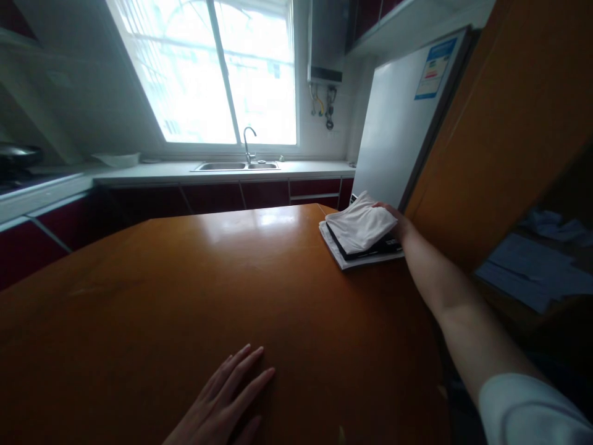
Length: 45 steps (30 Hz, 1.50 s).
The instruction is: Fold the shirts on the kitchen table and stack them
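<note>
My left hand (221, 395) rests near the front of the brown wooden table (194, 284), fingers stretched out, with nothing in it. At the table's far right, my right hand (397, 221) grips the right edge of a folded white cloth (361, 224); some of its fingers are hidden. Under the cloth is a flat black item (386, 245) with small pale print, too small to read. Below that lies a thicker white, flat item (336, 246) whose kind I cannot make out.
A grey-white refrigerator (393, 117) stands behind the right hand, beside a brown wooden panel (504, 123). Across the back runs a white counter (162, 171) with a double sink (222, 166) and tap (248, 142) under a bright window. A pot (21, 154) sits far left.
</note>
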Each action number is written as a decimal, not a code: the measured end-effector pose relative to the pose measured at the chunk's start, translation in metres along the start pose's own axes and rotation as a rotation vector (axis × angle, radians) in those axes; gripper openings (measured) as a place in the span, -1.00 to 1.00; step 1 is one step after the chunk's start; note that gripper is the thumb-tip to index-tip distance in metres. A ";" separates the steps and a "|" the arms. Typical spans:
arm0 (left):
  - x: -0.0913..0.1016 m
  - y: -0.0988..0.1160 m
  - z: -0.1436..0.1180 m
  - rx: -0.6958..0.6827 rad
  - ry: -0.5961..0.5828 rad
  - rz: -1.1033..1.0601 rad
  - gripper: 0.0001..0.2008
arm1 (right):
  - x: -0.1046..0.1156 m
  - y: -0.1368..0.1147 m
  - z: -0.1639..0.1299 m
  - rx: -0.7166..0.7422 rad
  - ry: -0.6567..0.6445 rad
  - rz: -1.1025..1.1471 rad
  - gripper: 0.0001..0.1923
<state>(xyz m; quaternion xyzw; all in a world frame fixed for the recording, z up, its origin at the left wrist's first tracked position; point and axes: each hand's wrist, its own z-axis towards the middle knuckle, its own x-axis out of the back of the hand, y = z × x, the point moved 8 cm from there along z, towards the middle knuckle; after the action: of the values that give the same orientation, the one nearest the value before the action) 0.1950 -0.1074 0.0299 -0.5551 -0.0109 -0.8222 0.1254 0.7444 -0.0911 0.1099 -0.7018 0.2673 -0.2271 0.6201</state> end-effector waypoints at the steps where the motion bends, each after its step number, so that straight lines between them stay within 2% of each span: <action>1: 0.000 0.000 0.001 -0.002 0.001 0.004 -0.43 | 0.007 0.009 0.002 -0.026 -0.007 0.003 -0.71; 4: 0.000 0.000 0.003 -0.009 0.002 0.003 -0.43 | 0.027 0.025 0.010 -0.076 0.005 -0.096 -0.69; 8: -0.001 -0.002 0.004 0.007 -0.021 -0.032 -0.43 | 0.056 0.026 0.023 -0.043 0.132 -0.487 -0.75; 10: -0.002 -0.003 0.003 0.016 -0.030 -0.047 -0.43 | 0.065 0.025 0.028 -0.033 0.178 -0.583 -0.81; 13: -0.004 -0.004 0.002 0.020 -0.052 -0.064 -0.44 | 0.070 0.019 0.032 0.010 0.287 -0.708 -0.77; 16: -0.007 -0.005 0.002 0.022 -0.083 -0.082 -0.45 | 0.058 0.008 0.031 0.149 0.427 -0.855 -0.56; 19: -0.010 -0.006 0.002 0.042 -0.105 -0.118 -0.47 | 0.019 0.004 0.028 0.344 0.379 -1.125 -0.44; 21: -0.010 -0.005 0.002 0.066 -0.120 -0.169 -0.48 | -0.005 0.013 0.024 0.343 0.300 -1.265 -0.44; 22: -0.010 -0.005 0.001 0.082 -0.131 -0.202 -0.48 | -0.013 0.018 0.020 0.317 0.303 -1.291 -0.46; 23: -0.010 -0.005 0.001 0.102 -0.140 -0.237 -0.48 | -0.023 0.020 0.013 0.319 0.347 -1.298 -0.46; 25: -0.011 -0.012 0.004 0.153 -0.151 -0.298 -0.49 | -0.052 0.019 -0.011 0.432 0.464 -1.279 -0.47; 26: -0.011 -0.019 0.006 0.188 -0.149 -0.318 -0.50 | -0.074 0.019 -0.028 0.531 0.500 -1.245 -0.46; 27: -0.012 -0.029 0.009 0.226 -0.144 -0.326 -0.50 | -0.102 0.023 -0.046 0.637 0.470 -1.201 -0.46; 29: -0.014 -0.060 0.016 0.338 -0.126 -0.297 -0.48 | -0.165 0.041 -0.085 0.771 0.291 -1.100 -0.46; 32: -0.024 -0.110 0.019 0.539 -0.142 -0.237 -0.40 | -0.257 0.085 -0.143 0.771 -0.078 -1.020 -0.44; 33: -0.028 -0.122 0.020 0.576 -0.155 -0.226 -0.38 | -0.282 0.100 -0.159 0.755 -0.176 -1.015 -0.43; 35: -0.037 -0.134 0.020 0.606 -0.189 -0.213 -0.35 | -0.318 0.124 -0.184 0.708 -0.305 -1.031 -0.41; 37: -0.047 -0.134 0.019 0.578 -0.239 -0.208 -0.34 | -0.339 0.139 -0.197 0.694 -0.403 -1.076 -0.37; 39: -0.055 -0.127 0.018 0.531 -0.297 -0.208 -0.35 | -0.349 0.146 -0.204 0.714 -0.485 -1.126 -0.35; 41: -0.059 -0.123 0.018 0.503 -0.327 -0.202 -0.35 | -0.351 0.147 -0.206 0.733 -0.529 -1.158 -0.36; 45: -0.058 -0.121 0.019 0.492 -0.317 -0.189 -0.37 | -0.351 0.142 -0.204 0.741 -0.530 -1.159 -0.36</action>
<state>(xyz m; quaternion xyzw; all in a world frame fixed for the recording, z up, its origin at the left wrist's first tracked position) 0.2061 0.0244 -0.0018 -0.6261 -0.2808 -0.7059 0.1757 0.3339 -0.0261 0.0002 -0.5060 -0.3996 -0.4167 0.6408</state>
